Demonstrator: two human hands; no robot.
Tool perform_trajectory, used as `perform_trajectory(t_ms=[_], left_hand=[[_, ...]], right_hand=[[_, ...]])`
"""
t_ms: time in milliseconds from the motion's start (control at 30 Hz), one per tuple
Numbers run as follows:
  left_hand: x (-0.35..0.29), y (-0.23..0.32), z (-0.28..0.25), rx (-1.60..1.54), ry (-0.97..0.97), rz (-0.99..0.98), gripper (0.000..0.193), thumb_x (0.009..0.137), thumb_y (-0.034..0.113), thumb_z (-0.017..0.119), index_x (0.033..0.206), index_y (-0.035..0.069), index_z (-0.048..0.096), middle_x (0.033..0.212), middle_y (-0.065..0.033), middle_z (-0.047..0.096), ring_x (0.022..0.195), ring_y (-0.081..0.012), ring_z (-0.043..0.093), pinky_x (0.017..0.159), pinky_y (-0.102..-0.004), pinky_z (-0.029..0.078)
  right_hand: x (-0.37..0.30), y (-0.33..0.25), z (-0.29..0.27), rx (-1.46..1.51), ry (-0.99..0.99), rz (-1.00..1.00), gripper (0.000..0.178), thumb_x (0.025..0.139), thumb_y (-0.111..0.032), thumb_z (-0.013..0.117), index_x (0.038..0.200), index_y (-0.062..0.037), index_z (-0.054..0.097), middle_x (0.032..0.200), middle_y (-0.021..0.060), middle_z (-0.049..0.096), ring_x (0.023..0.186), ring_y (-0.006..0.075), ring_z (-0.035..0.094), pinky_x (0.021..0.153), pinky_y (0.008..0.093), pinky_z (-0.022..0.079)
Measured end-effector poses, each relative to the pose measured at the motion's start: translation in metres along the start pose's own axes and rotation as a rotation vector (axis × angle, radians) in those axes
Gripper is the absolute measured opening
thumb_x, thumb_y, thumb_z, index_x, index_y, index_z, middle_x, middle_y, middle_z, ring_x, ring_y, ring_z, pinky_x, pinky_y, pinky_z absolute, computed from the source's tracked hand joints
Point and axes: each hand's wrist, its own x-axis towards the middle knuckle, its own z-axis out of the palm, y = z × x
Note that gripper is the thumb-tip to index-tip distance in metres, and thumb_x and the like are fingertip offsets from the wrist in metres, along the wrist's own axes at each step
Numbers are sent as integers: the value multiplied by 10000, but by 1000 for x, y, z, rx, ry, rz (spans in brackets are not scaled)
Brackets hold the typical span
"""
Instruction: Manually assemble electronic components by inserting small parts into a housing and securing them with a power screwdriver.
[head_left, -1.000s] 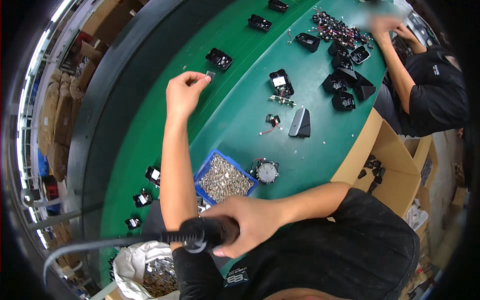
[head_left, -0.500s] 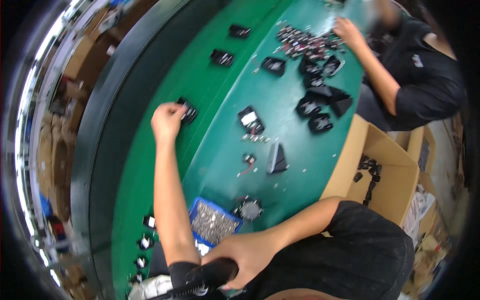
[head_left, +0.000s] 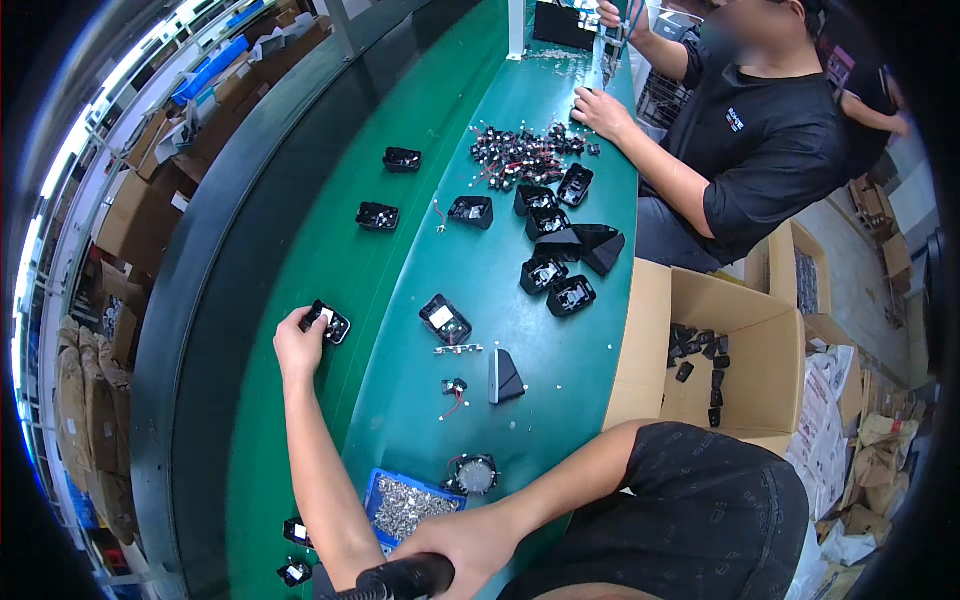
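Note:
On the green conveyor belt [head_left: 345, 250], at the left, my left hand [head_left: 298, 345] grips a small black plastic housing [head_left: 332, 322] with a light patch and a pale rim, its fingers on the near-left edge. Close to my body, my right hand [head_left: 455, 550] is wrapped round the thick black cylindrical handle of an electric screwdriver [head_left: 412, 577]; its tip is out of sight. Just beyond that hand lies a blue tray [head_left: 372, 500] full of small metal screws [head_left: 410, 508]. A round speaker-like part [head_left: 474, 475] sits beside the tray.
Two black housings [head_left: 378, 216] lie farther up the belt. On the green table are an open housing [head_left: 445, 318], a wedge-shaped black cover [head_left: 506, 377], a wired part [head_left: 455, 388], and a heap of wired parts [head_left: 520, 157]. A cardboard box [head_left: 740, 300] stands right; a co-worker [head_left: 750, 150] sits beyond.
The whole view has shifted, so the belt and table things appear lower and farther left. My left hand stays on the housing, and my right hand still holds the screwdriver.

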Motion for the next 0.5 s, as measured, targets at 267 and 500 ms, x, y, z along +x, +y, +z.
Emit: perform_trajectory(t_ms=[267, 500], left_hand=[[-103, -4, -81, 46, 90, -124, 235, 743, 146, 708, 947, 32, 694, 670, -108, 615, 603, -185, 575, 607, -317, 460], [-231, -25, -123, 94, 125, -204, 257, 730, 168, 696, 943, 25, 690, 756, -147, 640, 685, -268, 624, 656, -346, 488]], right_hand=[[9, 6, 0, 6, -17, 20, 413, 746, -195, 745, 1057, 4, 561, 811, -4, 580, 722, 58, 514, 617, 239, 429], [19, -2, -2, 85, 145, -94, 317, 755, -9, 718, 1032, -4, 563, 742, -1, 575, 642, 48, 547, 556, 214, 440]])
